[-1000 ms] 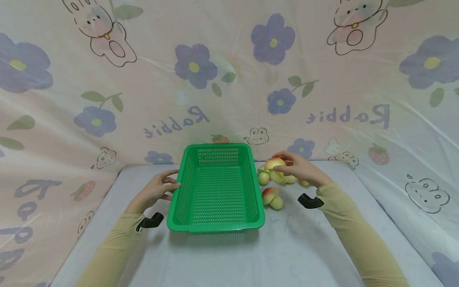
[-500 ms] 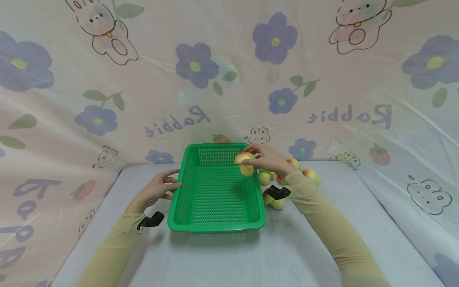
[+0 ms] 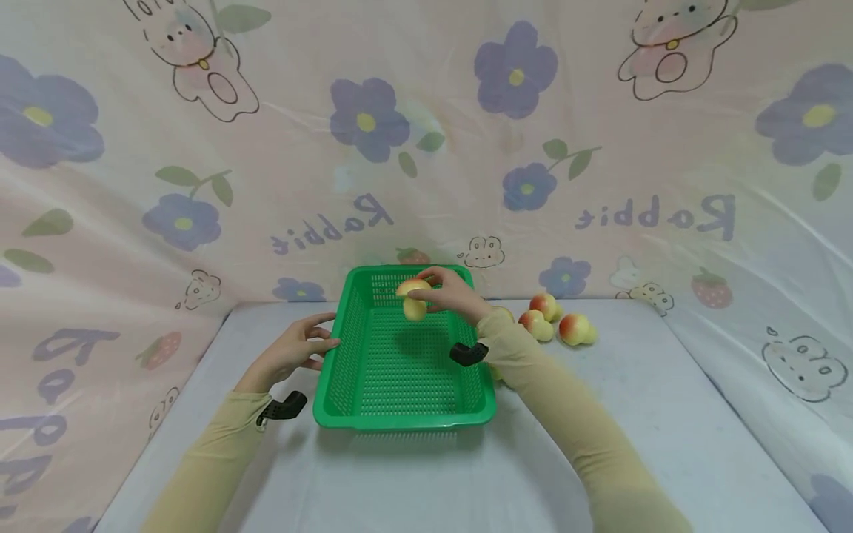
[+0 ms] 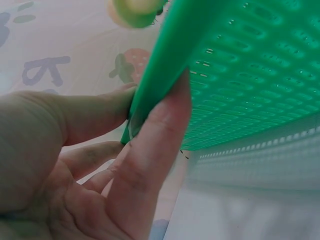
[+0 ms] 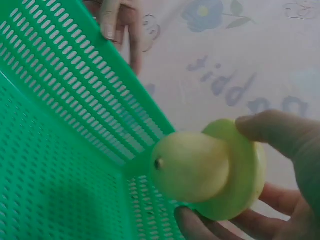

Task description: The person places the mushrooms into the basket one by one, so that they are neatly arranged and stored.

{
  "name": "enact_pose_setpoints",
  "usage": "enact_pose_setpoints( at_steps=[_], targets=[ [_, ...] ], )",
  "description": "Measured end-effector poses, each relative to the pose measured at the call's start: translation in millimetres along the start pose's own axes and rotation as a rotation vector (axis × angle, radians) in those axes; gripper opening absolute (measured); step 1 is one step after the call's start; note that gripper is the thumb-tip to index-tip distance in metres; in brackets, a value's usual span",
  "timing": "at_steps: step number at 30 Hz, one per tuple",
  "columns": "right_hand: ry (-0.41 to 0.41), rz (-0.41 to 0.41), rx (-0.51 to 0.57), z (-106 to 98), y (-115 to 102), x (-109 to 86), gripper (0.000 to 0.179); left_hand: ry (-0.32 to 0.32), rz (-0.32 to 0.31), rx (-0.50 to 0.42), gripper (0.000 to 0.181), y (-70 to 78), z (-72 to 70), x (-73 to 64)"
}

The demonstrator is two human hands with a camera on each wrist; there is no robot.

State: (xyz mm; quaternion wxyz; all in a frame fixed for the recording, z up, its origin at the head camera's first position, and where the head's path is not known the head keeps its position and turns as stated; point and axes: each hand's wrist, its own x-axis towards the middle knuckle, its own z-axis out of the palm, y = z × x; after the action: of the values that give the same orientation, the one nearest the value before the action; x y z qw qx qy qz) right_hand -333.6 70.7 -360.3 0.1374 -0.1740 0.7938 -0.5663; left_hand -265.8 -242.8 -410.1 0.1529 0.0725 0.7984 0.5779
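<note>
A toy mushroom [image 3: 415,308] with a red-and-yellow cap and a pale yellow stem hangs over the far part of a green plastic basket [image 3: 403,423]. My right hand [image 3: 456,296] pinches it by the cap, stem pointing down. In the right wrist view, thumb and fingers sit around the cap [image 5: 245,175], and the stem's dark tip shows. My left hand [image 3: 291,351] grips the basket's left rim. The left wrist view has the rim [image 4: 162,60] between thumb and fingers. No other thing is visible inside the basket.
Several more toy mushrooms [image 3: 574,329] lie on the white table [image 3: 653,414] right of the basket, some partly hidden by the right sleeve [image 3: 566,414]. A patterned cloth [image 3: 426,185] rises behind the table. Each wrist wears a black camera [image 3: 469,354].
My right hand has picked up a mushroom from the group at right and carried it left over the basket. The left hand stays on the rim.
</note>
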Motion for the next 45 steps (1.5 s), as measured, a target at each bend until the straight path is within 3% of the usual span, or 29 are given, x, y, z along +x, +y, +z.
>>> enact_pose_setpoints(
  at_steps=[8, 18, 29, 38, 45],
  targets=[
    [-0.032, 0.062, 0.060, 33.9, 10.8, 16.3, 0.047, -0.002, -0.009, 0.006, 0.070, -0.3, -0.7, -0.2],
    [0.001, 0.138, 0.098, 60.2, 24.8, 30.6, 0.052, -0.018, -0.009, 0.010, 0.071, 0.6, -2.6, 1.1],
    [0.012, 0.140, 0.045, 79.9, 32.9, 30.9, 0.048, -0.017, -0.010, 0.008, 0.071, 2.2, -2.3, 0.9],
    [-0.057, 0.174, 0.070, 92.7, 40.6, 25.8, 0.051, -0.020, 0.002, 0.008, 0.072, -0.5, -2.7, 1.2],
    [-0.069, 0.155, 0.023, 97.1, 49.7, 29.2, 0.049, -0.028, 0.011, 0.012, 0.072, -1.3, -2.8, 0.5]
  ],
)
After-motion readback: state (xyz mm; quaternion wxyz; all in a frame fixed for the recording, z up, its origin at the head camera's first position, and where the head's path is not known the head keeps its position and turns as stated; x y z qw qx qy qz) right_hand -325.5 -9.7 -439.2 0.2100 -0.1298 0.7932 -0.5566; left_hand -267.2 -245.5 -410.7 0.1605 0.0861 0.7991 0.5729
